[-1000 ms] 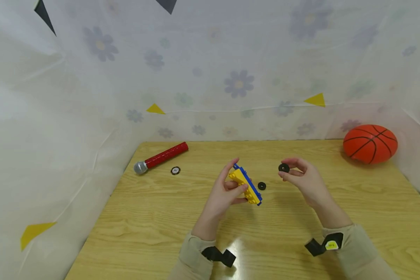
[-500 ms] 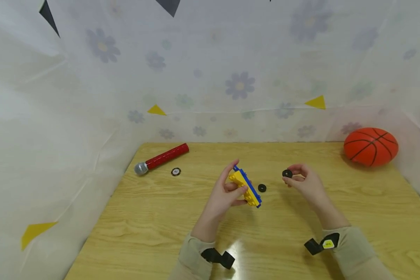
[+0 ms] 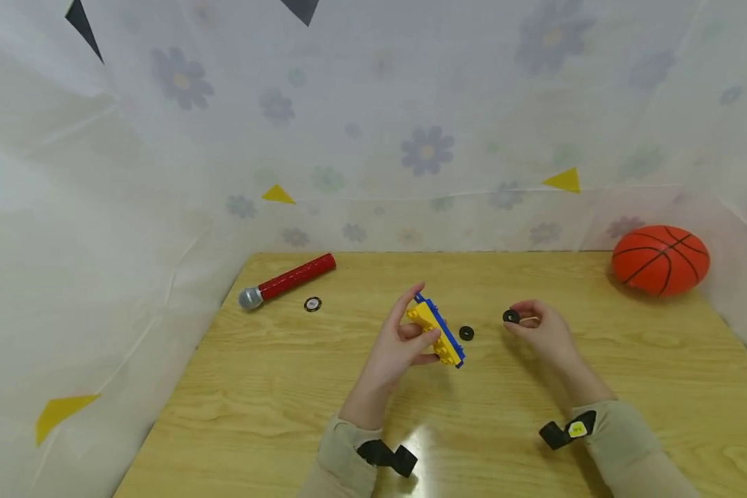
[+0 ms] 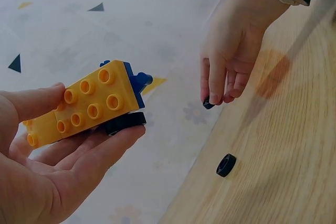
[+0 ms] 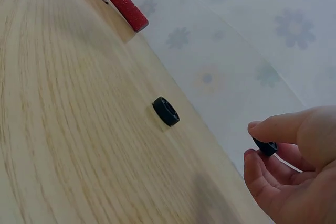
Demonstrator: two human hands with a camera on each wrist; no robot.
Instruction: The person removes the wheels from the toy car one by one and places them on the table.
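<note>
At table centre, the left hand (image 3: 404, 339) curls its fingers round the yellow-and-blue brick car (image 3: 437, 329), one tyre apparently fitted, while the right hand (image 3: 538, 330) at three o'clock pinches a black tyre (image 3: 511, 317), another tyre (image 3: 466, 333) lying loose between them.

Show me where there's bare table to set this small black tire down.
Bare wood lies right of the right hand, between it and the basketball. More lies along the table's near left, below the microphone and small disc. It is crowded in the middle: the left hand holds the brick block, with a loose tire beside it.
</note>
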